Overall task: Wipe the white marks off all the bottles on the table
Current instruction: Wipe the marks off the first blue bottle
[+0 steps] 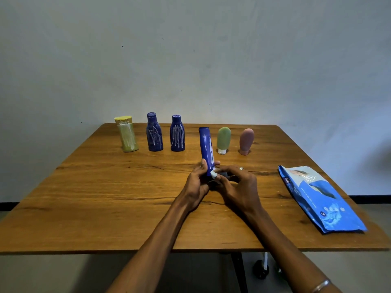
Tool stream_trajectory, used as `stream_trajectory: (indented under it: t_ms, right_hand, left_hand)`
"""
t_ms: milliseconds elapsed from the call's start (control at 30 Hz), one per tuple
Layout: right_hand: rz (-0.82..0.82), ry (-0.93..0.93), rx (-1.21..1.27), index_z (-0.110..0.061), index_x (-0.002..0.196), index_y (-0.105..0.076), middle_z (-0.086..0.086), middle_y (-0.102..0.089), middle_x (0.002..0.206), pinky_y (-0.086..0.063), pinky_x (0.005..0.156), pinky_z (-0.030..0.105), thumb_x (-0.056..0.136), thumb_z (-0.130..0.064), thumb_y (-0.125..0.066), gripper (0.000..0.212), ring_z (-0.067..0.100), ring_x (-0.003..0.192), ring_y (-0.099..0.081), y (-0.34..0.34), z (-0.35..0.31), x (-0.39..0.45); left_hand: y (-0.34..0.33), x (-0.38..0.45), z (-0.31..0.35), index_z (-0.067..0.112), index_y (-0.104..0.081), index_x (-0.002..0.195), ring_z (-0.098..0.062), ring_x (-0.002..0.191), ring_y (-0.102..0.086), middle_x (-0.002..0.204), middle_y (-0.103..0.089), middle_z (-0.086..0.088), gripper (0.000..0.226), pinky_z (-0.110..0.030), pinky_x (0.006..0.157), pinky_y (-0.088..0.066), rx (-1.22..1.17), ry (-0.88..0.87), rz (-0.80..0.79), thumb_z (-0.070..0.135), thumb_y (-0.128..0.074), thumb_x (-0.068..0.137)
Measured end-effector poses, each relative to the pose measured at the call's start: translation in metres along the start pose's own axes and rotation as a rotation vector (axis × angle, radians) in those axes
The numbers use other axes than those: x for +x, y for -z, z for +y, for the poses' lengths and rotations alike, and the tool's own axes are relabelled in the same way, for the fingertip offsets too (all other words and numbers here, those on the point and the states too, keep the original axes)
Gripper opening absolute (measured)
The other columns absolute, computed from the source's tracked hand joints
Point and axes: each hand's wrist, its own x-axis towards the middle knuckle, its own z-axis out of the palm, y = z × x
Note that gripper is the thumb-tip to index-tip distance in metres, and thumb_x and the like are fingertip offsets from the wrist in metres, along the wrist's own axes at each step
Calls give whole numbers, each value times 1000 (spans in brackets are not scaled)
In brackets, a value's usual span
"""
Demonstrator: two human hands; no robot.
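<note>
My left hand (197, 180) grips the lower end of a tall blue tube bottle (206, 148) with white streaks down its side, held upright over the table's middle. My right hand (237, 183) pinches a small white wipe (214, 174) against the tube's base. In a row at the back stand a yellow-green bottle (127, 136) with white marks, two dark blue bottles (154, 134) (177, 135) scribbled in white, a green tube (223, 140) on a white cap and a pink tube (245, 141), the last two with no visible marks.
A blue wet-wipes pack (319, 199) lies flat near the right edge of the wooden table (105, 197). A plain wall stands right behind the table. Below the front edge, a table leg and a dark castor (261, 269) show.
</note>
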Motion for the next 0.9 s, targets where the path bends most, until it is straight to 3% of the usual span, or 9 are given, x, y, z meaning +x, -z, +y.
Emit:
stream_trajectory:
  t_ms: [133, 333, 567, 700, 800, 900]
  right_hand:
    - [4, -9, -52, -19, 106, -76, -10, -75, 106, -56, 84, 17, 87, -10, -79, 21, 0, 101, -69, -1, -1, 0]
    - [41, -13, -188, -27, 108, -76, -16, -74, 107, -54, 81, 26, 89, -22, -79, 20, 1, 97, -65, -1, 5, -2]
    - [40, -72, -147, -21, 117, -73, -9, -75, 110, -58, 82, 19, 93, -18, -73, 24, -2, 98, -68, 0, 3, 0]
    - [56, -141, -44, -17, 117, -73, -8, -74, 108, -56, 70, 11, 94, -11, -71, 23, -6, 95, -69, 1, 1, 0]
    - [49, -139, -32, -19, 115, -75, -9, -75, 108, -57, 73, 13, 93, -13, -73, 22, -5, 98, -69, 2, -1, -1]
    - [34, -168, 48, -15, 110, -76, -5, -75, 106, -57, 66, 13, 91, -12, -76, 20, -4, 96, -69, 2, -2, 0]
  left_hand:
    - [-2, -1, 0, -4, -57, 134, -36, 112, -63, 123, -64, -24, 60, -50, 96, -54, -113, 30, -8, 44, -43, 101]
    - [-2, 3, -2, 3, -64, 120, -29, 103, -68, 112, -73, -16, 48, -53, 106, -46, -131, 40, 32, 35, -29, 111]
    - [-2, 3, -1, 3, -60, 122, -31, 111, -68, 123, -69, -19, 42, -53, 106, -49, -122, 36, 80, 30, -30, 111]
    - [-4, 2, -2, 3, -54, 134, -36, 123, -63, 131, -65, -24, 42, -56, 109, -47, -99, 39, 86, 30, -32, 111]
    - [-5, 3, -2, 8, -50, 137, -34, 116, -66, 127, -66, -23, 39, -55, 106, -49, -99, 23, 103, 30, -31, 111]
    - [-4, 2, 0, 10, -54, 129, -33, 109, -69, 117, -71, -20, 34, -53, 103, -52, -86, 19, 91, 28, -30, 112]
